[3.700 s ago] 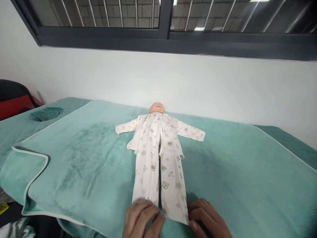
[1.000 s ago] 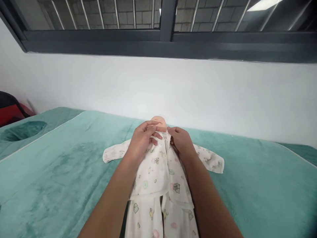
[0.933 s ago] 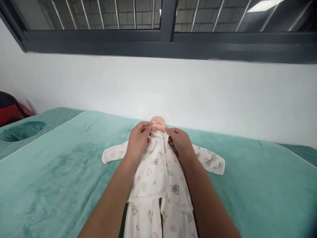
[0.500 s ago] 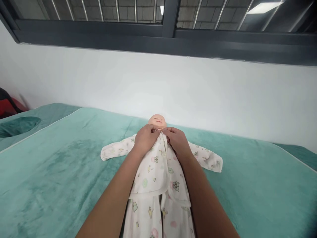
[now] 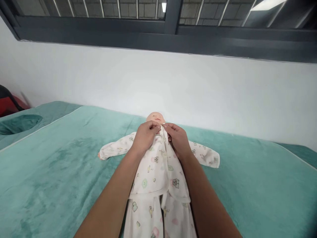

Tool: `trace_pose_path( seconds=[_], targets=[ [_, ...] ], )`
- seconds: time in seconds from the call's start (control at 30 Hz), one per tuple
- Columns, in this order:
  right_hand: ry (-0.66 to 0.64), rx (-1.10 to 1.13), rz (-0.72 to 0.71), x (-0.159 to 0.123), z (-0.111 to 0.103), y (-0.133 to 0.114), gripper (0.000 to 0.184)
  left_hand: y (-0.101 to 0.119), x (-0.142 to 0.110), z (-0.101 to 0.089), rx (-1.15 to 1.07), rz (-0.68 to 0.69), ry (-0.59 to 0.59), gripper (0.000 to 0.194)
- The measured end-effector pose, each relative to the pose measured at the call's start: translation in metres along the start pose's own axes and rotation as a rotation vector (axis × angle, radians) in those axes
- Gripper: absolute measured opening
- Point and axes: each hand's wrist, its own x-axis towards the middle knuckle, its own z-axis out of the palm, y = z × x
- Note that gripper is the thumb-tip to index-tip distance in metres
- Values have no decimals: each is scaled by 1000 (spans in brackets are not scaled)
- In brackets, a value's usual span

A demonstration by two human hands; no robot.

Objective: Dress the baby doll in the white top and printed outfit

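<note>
A baby doll [image 5: 155, 117] lies on its back with its head toward the wall. It wears a white baby jacket [image 5: 150, 170] printed with small animals, over matching trousers [image 5: 142, 218]. The sleeves are spread out to both sides, and a bit of the doll's hand shows at the left cuff. At the neckline my left hand [image 5: 146, 135] pinches the left front edge of the jacket. My right hand [image 5: 177, 137] grips the collar on the other side, fingertips almost meeting the left ones. Whatever fastening lies between the fingertips is hidden.
A green plush cover [image 5: 61, 172] spreads under the doll. Behind it rises a white wall [image 5: 104, 76] with a dark-framed, barred window [image 5: 170, 33] above. At the far left are a red and black object [image 5: 8, 102] and a hollow [image 5: 19, 125] in the cover.
Both hands have lifted slightly at the collar, still gripping it. The doll's head has shifted a little left, and its left-side hand now peeks from the cuff.
</note>
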Motion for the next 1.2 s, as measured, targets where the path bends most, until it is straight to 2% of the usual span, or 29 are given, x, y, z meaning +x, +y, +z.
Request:
trace_pose_path(
  seconds=[0.3,0.43,0.57,0.7,0.83,0.93,1.03,1.2],
  targets=[
    [3,-137,-4,2,-3,2,29,-2,1,2,-213,-94,-5,8],
    [-34,-141,27,2,-5,-2,28,-4,2,1,-76,-60,-17,6],
    [-78,-177,44,1,-5,-6,26,-5,1,0,52,-11,-16,12],
    [-124,-285,26,-1,-5,-10,27,-4,0,1,121,15,-16,17],
    [-108,-432,2,-3,-3,-14,23,-1,0,2,219,0,-6,20],
    [-91,-521,-34,-4,0,-14,19,0,0,2,240,-47,9,25],
    [-96,-574,-43,-4,3,-11,19,-1,1,3,235,-91,32,21],
    [-149,-536,-11,-5,2,-12,20,-6,3,2,173,-116,40,19]
  ],
)
